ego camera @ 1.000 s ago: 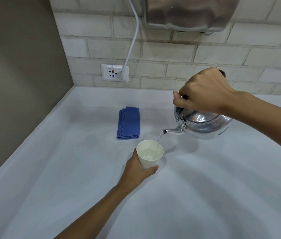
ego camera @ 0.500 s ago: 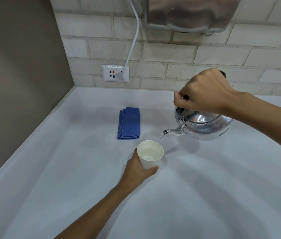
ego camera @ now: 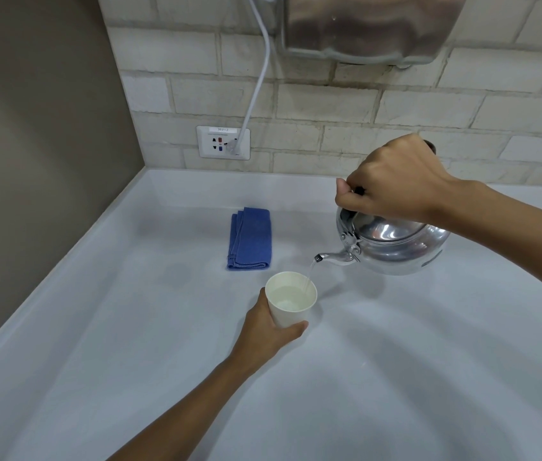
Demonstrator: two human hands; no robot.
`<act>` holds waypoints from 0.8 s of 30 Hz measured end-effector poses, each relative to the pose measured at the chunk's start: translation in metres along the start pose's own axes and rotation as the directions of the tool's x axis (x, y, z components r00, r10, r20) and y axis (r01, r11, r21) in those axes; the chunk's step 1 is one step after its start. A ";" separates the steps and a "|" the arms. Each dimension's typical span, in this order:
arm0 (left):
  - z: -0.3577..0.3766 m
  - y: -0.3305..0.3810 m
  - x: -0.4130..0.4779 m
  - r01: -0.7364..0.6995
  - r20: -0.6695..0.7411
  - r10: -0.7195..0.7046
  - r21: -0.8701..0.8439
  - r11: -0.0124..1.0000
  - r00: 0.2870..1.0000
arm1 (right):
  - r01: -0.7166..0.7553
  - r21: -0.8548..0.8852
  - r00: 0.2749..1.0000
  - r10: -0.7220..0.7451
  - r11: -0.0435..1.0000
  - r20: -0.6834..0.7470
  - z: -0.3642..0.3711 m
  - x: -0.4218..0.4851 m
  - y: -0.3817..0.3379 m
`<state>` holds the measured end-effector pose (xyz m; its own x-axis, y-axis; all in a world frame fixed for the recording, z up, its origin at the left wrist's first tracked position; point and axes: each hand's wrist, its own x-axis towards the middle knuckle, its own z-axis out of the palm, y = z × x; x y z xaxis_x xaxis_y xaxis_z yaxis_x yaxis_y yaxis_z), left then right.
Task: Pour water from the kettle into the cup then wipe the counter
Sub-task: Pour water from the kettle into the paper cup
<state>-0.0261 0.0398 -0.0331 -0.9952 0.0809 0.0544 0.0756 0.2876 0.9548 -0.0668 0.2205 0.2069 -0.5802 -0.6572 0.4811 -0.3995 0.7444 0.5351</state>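
Observation:
A shiny metal kettle (ego camera: 396,247) hangs tilted above the white counter (ego camera: 130,344), its spout pointing left. My right hand (ego camera: 392,183) grips its top handle. A thin stream of water runs from the spout into a white paper cup (ego camera: 291,299), which holds some water. My left hand (ego camera: 268,331) is wrapped around the cup's lower side, and the cup stands on the counter. A folded blue cloth (ego camera: 250,239) lies flat on the counter behind and left of the cup.
A brick wall runs along the back with a socket plate (ego camera: 223,143) and a white cable (ego camera: 258,78) plugged in. A steel box (ego camera: 372,26) is mounted on the wall above the kettle. A brown wall (ego camera: 30,144) closes the left side.
The water level in the cup has risen a little. Both hands, the kettle and the cup have stayed almost in place.

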 end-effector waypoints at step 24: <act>0.001 -0.002 0.000 0.008 -0.002 -0.008 0.019 1.000 1.000 | 0.034 -0.041 0.999 -0.035 0.999 -0.032 0.001 0.004 -0.003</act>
<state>-0.0264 0.0400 -0.0349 -0.9959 0.0770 0.0477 0.0692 0.3067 0.9493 -0.0683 0.2159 0.2066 -0.5426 -0.6863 0.4843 -0.3893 0.7163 0.5791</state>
